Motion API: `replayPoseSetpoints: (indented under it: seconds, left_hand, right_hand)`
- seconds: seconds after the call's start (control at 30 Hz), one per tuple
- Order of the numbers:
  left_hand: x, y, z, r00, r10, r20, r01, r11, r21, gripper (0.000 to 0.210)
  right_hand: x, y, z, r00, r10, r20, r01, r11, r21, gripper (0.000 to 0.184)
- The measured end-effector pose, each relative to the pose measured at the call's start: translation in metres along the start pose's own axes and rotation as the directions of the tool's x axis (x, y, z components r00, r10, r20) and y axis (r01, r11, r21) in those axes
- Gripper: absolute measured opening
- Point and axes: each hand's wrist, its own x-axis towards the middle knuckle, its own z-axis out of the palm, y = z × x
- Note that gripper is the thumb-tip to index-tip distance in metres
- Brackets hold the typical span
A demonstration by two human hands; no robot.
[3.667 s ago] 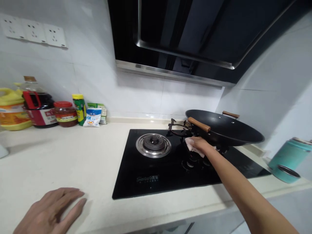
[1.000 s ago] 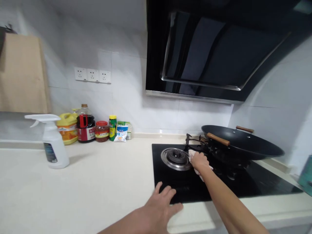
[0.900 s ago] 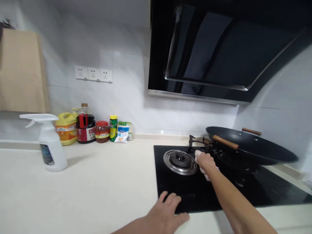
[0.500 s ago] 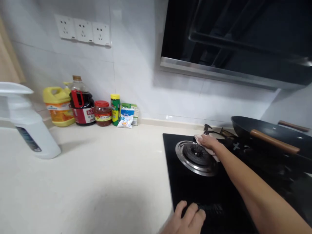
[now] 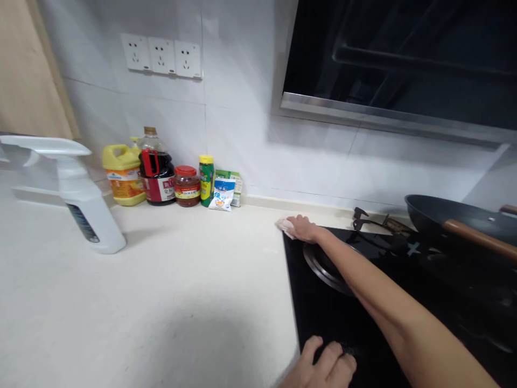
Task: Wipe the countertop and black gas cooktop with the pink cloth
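My right hand (image 5: 304,228) presses a crumpled whitish cloth (image 5: 286,227) onto the far left corner of the black glass cooktop (image 5: 323,312), partly over the pale counter. Under my right forearm lies a round burner with a metal ring (image 5: 323,274), its centre mostly hidden by the arm. Close to me, my left hand (image 5: 323,366) rests on the front left of the cooktop, fingers bent and apart, holding nothing.
A white spray bottle (image 5: 91,210) stands on the counter at left. Along the wall are a yellow jug (image 5: 123,178), a dark sauce bottle (image 5: 157,183), a red-lidded jar (image 5: 187,187), a green bottle (image 5: 207,180) and a white packet (image 5: 223,195). At right are a burner grate (image 5: 375,223) and a wok (image 5: 448,215).
My right hand has slid the cloth leftward from behind the burner to the cooktop's far left corner. My left hand stays on the cooktop. The view has shifted a little left.
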Motion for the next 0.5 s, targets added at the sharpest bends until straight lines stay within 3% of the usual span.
replayPoseSetpoints:
  seconds: [0.1, 0.2, 0.3, 0.4, 0.5]
  left_hand:
    - [0.002, 0.001, -0.004, 0.997, -0.056, 0.048, 0.059, 0.996, -0.065, 0.056]
    - [-0.001, 0.005, -0.017, 0.997, -0.05, 0.055, 0.055, 0.994, -0.096, 0.051]
    - [-0.01, 0.011, -0.04, 0.998, 0.023, 0.059, -0.017, 0.995, -0.097, 0.044]
    - [-0.019, 0.02, -0.068, 0.993, 0.054, 0.105, -0.041, 0.992, -0.123, 0.06]
    - [-0.025, 0.033, -0.09, 0.989, 0.007, 0.151, 0.009, 0.995, -0.102, 0.075]
  right_hand:
    - [-0.02, -0.029, 0.0, 0.999, -0.049, -0.024, 0.049, 0.999, 0.01, 0.055]
    - [-0.044, -0.049, 0.001, 0.996, -0.08, -0.049, 0.08, 0.997, 0.007, 0.052]
    - [-0.071, -0.065, 0.004, 0.991, -0.11, -0.075, 0.11, 0.994, -0.008, 0.05]
    - [-0.103, -0.079, 0.008, 0.985, -0.14, -0.102, 0.138, 0.99, -0.027, 0.049]
    - [-0.139, -0.089, 0.01, 0.978, -0.161, -0.132, 0.159, 0.987, -0.033, 0.05]
